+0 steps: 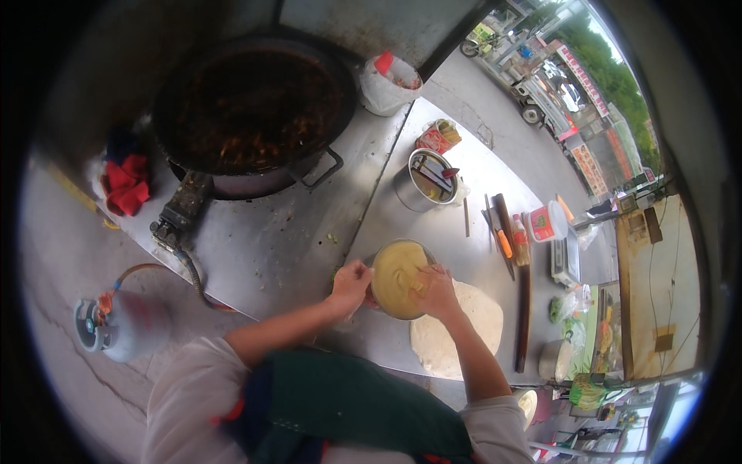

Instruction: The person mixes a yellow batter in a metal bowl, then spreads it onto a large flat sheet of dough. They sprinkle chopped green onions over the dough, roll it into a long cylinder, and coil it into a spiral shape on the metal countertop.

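A round metal bowl (404, 313) holding a thick yellow paste (397, 272) stands on the steel counter before me. My right hand (435, 290) reaches over the bowl's right side with its fingers in the paste; whether they grip anything is hidden. At the bowl's left rim is my left hand (351, 287), its thumb and fingertips drawn together; I cannot tell if something is between them. A flat, pale sheet of dough (478, 322) lies on the counter right of the bowl, partly under my right forearm.
A large dark pan (249, 116) sits on a burner at upper left, near a gas cylinder (130, 325). Beyond the bowl stand a steel pot (411, 188) and a lined tub (385, 95). Rightward lie a long wooden stick (524, 325), an orange-handled tool (504, 243) and a scale (564, 255).
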### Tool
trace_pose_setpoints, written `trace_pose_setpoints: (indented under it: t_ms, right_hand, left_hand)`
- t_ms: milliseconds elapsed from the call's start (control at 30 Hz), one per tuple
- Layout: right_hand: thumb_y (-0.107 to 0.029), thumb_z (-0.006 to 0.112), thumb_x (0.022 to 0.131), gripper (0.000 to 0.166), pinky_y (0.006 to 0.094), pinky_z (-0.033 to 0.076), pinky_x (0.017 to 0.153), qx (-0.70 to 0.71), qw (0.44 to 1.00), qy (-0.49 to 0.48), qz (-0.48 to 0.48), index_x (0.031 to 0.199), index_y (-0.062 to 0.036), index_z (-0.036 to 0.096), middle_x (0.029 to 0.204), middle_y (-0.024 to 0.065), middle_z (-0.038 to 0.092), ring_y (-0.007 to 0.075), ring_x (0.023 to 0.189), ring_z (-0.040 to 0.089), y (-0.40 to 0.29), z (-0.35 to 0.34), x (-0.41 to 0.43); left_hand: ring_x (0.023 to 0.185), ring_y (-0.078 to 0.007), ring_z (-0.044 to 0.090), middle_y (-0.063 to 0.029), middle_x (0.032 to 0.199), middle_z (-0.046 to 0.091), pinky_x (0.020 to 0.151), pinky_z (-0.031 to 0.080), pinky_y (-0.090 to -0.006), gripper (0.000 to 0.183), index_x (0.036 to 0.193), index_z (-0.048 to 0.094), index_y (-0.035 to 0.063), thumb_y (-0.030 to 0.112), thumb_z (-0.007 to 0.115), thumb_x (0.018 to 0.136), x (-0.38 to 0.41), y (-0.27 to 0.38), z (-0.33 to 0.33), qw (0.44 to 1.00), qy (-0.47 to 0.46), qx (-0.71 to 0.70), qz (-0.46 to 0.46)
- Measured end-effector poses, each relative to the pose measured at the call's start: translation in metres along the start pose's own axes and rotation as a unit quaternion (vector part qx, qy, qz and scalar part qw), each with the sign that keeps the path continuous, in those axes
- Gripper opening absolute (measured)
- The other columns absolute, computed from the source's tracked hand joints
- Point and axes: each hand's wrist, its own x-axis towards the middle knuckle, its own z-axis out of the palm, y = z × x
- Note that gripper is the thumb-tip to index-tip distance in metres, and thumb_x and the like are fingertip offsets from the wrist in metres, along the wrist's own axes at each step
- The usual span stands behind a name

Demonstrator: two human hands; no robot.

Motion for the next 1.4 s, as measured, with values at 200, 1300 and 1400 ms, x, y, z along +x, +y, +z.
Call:
trace_pose_setpoints:
  t_ms: [200,1300,1400]
  right_hand:
    - [-0.015,0.075,0.079,0.025,0.0439,0.041,0.089,0.052,0.979,0.194,-0.008,0.104,-0.0102,0.074,0.113,0.0068,0.071,0.0312,0.101,0.059,-0.042,0.033,-0.015]
    - [-0.028,0.074,0.085,0.028,0.0434,0.038,0.109,0.030,0.971,0.221,0.091,0.103,-0.0061,0.075,0.127,0.0145,0.067,0.0345,0.119,0.056,0.232,0.003,0.022]
    - [-0.029,0.074,0.085,0.030,0.0434,0.037,0.110,0.052,0.974,0.210,0.062,0.105,-0.0058,0.075,0.128,0.0139,0.067,0.0348,0.121,0.054,0.237,-0.011,0.017]
  left_hand:
    - [0.057,-0.0202,0.063,-0.0092,0.074,0.059,0.052,0.062,-0.0417,0.018,0.096,0.051,0.0023,0.018,0.056,0.102,-0.005,0.003,0.003,1.000,0.004,-0.018,-0.018]
    - [0.109,-0.0335,0.064,-0.0180,0.113,0.066,0.096,0.050,-0.0405,0.039,0.126,0.053,-0.0031,0.021,0.064,0.097,0.107,-0.067,0.133,0.917,-0.011,0.298,0.265]
    - [0.137,-0.0409,0.040,-0.0283,0.146,0.041,0.114,0.032,-0.0501,0.064,0.144,0.036,-0.0062,0.022,0.064,0.094,0.020,-0.105,0.090,0.770,0.017,0.487,0.413]
